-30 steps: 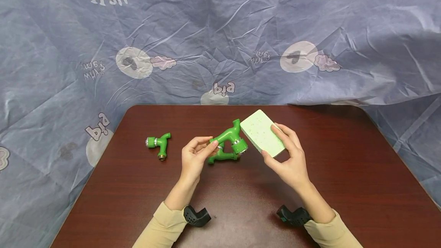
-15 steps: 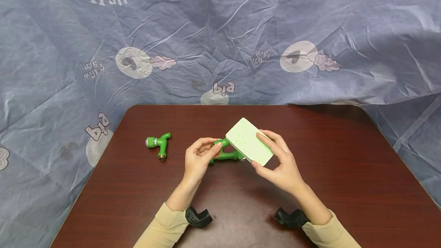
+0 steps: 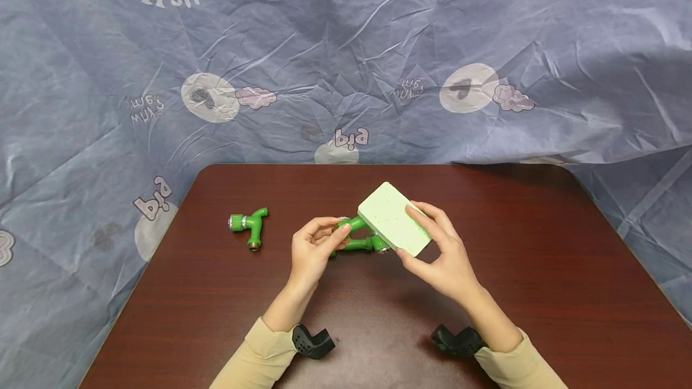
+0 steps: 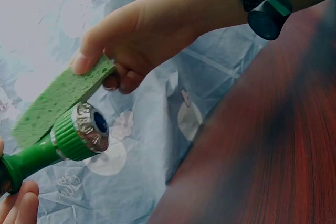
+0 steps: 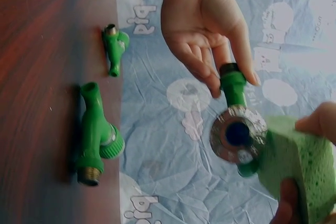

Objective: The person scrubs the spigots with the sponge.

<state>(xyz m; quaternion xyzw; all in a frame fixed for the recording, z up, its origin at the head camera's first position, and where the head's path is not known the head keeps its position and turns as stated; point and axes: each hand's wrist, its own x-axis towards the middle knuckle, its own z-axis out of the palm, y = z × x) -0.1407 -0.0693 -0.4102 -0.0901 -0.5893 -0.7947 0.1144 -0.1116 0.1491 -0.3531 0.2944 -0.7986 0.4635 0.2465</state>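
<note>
The left hand [image 3: 313, 251] pinches the threaded end of a green tap [image 3: 354, 224] between thumb and fingers, holding it above the table. A pale green sponge [image 3: 397, 218] is gripped by the right hand [image 3: 443, 254], thumb on one edge and fingers on the other. In the head view the sponge covers much of the held tap. The left wrist view shows the sponge [image 4: 63, 98] against the tap's ribbed knob [image 4: 71, 135]. From the right wrist, the tap's metal-ringed knob [image 5: 238, 134] faces the camera beside the sponge [image 5: 302, 166].
A second green tap [image 3: 359, 245] lies on the table [image 3: 378, 305] beneath the held one, partly hidden. Another green tap [image 3: 253, 227] lies to the left. Behind the table hangs a blue-grey printed cloth [image 3: 346, 65].
The right hand has moved the sponge left and slightly down, over the held tap, then a little back up and right. The left hand has shifted slightly right with its tap.
</note>
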